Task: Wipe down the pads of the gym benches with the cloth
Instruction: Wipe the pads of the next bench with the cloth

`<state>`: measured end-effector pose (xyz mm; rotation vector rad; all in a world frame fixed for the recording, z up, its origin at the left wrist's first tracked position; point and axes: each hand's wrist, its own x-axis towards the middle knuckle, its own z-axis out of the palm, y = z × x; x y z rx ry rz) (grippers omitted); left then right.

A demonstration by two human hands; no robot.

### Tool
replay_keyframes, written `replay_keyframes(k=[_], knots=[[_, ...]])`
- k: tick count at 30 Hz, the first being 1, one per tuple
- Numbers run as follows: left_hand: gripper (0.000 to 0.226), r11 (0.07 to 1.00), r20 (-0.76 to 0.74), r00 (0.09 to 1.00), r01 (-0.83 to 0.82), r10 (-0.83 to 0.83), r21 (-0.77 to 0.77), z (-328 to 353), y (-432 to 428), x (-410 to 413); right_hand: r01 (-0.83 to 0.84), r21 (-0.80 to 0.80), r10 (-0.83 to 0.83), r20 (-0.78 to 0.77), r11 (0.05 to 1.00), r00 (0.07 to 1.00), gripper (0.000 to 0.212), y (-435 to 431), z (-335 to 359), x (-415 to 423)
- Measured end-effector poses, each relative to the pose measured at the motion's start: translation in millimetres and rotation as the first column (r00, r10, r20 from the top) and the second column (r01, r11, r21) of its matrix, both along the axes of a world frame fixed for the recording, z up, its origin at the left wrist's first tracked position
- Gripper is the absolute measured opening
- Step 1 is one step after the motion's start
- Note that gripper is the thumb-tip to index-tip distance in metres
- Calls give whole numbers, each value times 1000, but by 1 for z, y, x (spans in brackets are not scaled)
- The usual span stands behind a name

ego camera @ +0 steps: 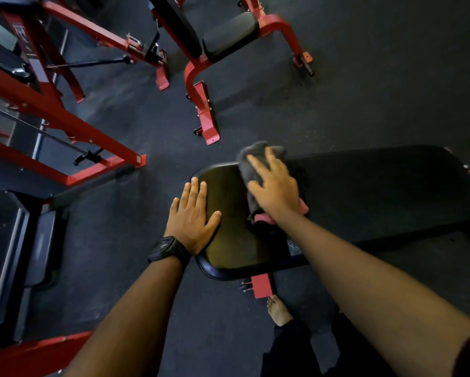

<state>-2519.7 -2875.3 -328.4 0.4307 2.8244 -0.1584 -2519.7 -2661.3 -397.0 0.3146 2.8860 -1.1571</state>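
Note:
A black bench fills the middle: a small seat pad (pixel 229 240) on the left and a long back pad (pixel 378 191) stretching right. A grey cloth (pixel 251 161) with a pink edge lies across the gap between the two pads. My right hand (pixel 276 189) presses flat on the cloth, fingers spread and blurred. My left hand (pixel 193 219), with a black watch on the wrist, rests flat on the seat pad's left edge and holds nothing.
Another red-framed bench with a black pad (pixel 229 35) stands at the top. Red machine frames (pixel 65 126) crowd the left side. My bare foot (pixel 278 311) stands on the dark rubber floor (pixel 364 91) below the seat's red bracket (pixel 261 285).

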Motion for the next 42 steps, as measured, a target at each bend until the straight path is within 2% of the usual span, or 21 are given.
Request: replay_keyframes(k=[2,4,6,9,11,13,15,17,19,21,24,27,28,30,33,35,38,40,42], knots=[[85,1000,7,1000,12,-12,-19,2,1,-1,202,-42,-201,39,978,979,61,8,-7,42],[84,999,17,1000,23,-23,-31,2,4,-1,253,5,-253,0,968,968,61,-12,-4,90],[85,999,28,999,17,-16,-28,0,8,-1,154,-9,-154,-90,988,984,64,-43,2,110],[90,1000,21,1000,-7,7,-17,-2,12,-2,-75,-37,68,-172,996,983,65,-58,12,74],[94,999,0,1000,-13,13,-34,-3,14,-2,-176,-16,172,-140,984,975,66,-42,13,28],[94,998,-3,1000,-17,17,-57,-3,15,-2,-195,15,196,-35,981,980,68,-17,6,-8],[89,998,1,1000,-19,19,-65,-3,16,-2,-45,-10,46,37,999,998,67,4,-4,-9],[87,998,1,1000,-21,21,-67,-2,18,-2,161,-36,-158,71,986,985,66,10,-8,26],[87,997,3,1000,-20,20,-79,-3,19,0,228,6,-228,38,974,973,68,-3,-7,73],[88,996,5,1000,-16,16,-83,-6,20,0,127,32,-125,-44,991,991,69,-25,-4,93],[95,997,-8,1000,-10,10,-71,-7,22,-4,-130,-22,124,-169,991,978,67,-37,4,54],[97,995,-12,1000,-7,6,-98,-6,23,-5,-254,-12,252,-96,967,963,67,-20,6,-3],[97,995,-15,1000,-5,4,-104,-6,24,-5,-225,-5,225,-52,974,973,68,-10,2,-13],[95,995,-14,1000,-10,9,-104,-6,26,-6,-62,-15,62,15,998,998,69,9,-8,-11],[87,995,-16,1000,-6,5,-99,-5,28,-7,213,-13,-212,83,977,974,66,21,-16,43],[83,994,-4,1000,16,-16,-104,-4,28,-9,284,12,-284,57,959,957,64,7,-12,86],[86,993,5,999,46,-46,-106,-4,27,-12,101,8,-101,-71,995,992,64,-24,0,95],[92,993,3,998,65,-65,-101,-5,30,-17,-101,-2,100,-140,995,985,64,-30,5,58],[95,992,2,998,66,-67,-106,-8,33,-19,-216,15,216,-120,976,969,65,-19,5,12]])
